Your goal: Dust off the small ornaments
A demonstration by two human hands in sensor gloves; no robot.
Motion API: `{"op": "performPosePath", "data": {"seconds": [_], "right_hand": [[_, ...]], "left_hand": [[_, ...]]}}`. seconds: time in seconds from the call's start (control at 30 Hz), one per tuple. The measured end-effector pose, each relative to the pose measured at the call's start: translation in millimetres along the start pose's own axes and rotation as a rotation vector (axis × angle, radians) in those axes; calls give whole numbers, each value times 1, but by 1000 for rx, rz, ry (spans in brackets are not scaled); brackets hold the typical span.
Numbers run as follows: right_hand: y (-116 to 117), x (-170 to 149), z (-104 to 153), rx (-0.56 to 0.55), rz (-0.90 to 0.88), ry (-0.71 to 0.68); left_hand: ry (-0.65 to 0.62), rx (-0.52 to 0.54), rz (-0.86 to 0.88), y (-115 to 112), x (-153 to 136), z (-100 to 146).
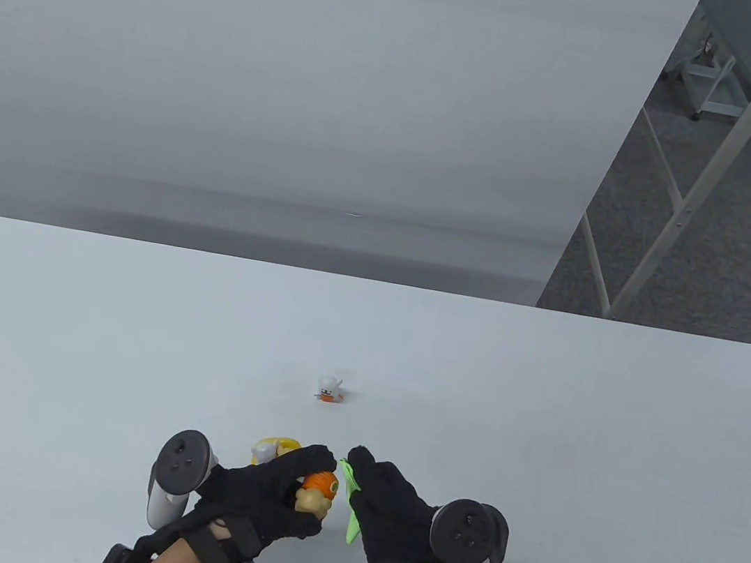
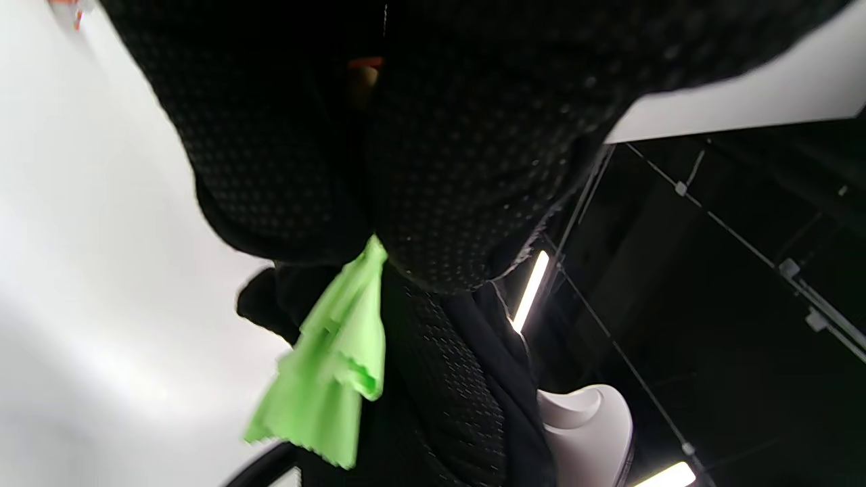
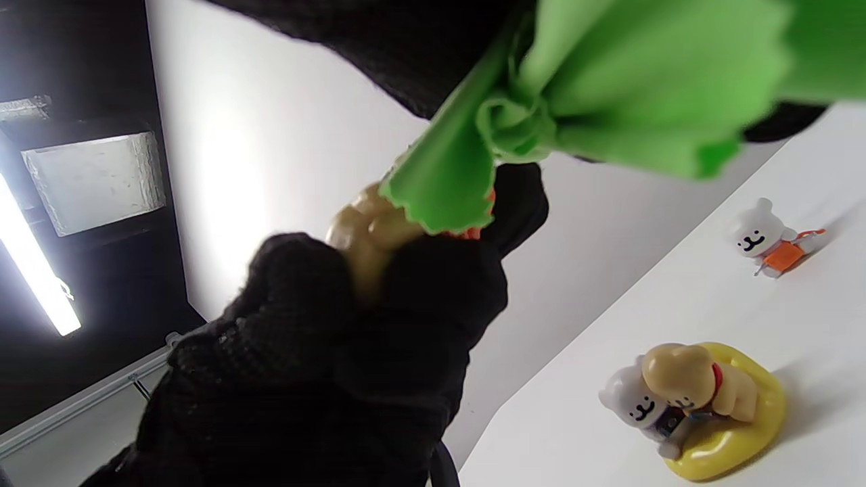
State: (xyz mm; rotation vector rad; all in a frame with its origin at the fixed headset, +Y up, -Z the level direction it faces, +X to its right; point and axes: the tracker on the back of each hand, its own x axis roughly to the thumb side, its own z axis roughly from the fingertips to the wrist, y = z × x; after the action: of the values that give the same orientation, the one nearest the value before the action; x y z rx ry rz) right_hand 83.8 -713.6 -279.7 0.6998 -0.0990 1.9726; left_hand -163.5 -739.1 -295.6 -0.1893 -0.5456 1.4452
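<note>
My left hand [image 1: 288,487] grips a small tan and orange figurine [image 1: 318,491] just above the table's near edge; the right wrist view shows that figurine [image 3: 362,233] held in curled gloved fingers. Right beside it, my right hand [image 1: 378,500] pinches a bright green cloth [image 1: 349,503], and the cloth [image 3: 541,115] touches the figurine's top. A yellow-based ornament with a tan dog and a white bear [image 3: 697,406] stands on the table behind my left hand, partly hidden [image 1: 273,449]. A small white bear with an orange body [image 1: 329,389] lies farther out at mid-table.
The white table [image 1: 540,405] runs wide on both sides of my hands. Beyond its far edge stands a grey partition [image 1: 302,108]. At the right are carpet and white metal frame legs [image 1: 675,213].
</note>
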Motion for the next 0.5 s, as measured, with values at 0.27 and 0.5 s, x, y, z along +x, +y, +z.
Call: {"op": "performPosePath", "data": {"seconds": [0.27,0.5], "right_hand": [[12,13,1,15,122,-16],[29,17,3,86,180,-103]], "left_hand": [[63,77,5,-3,-9,0],[139,242,-30,7,-20,4]]}}
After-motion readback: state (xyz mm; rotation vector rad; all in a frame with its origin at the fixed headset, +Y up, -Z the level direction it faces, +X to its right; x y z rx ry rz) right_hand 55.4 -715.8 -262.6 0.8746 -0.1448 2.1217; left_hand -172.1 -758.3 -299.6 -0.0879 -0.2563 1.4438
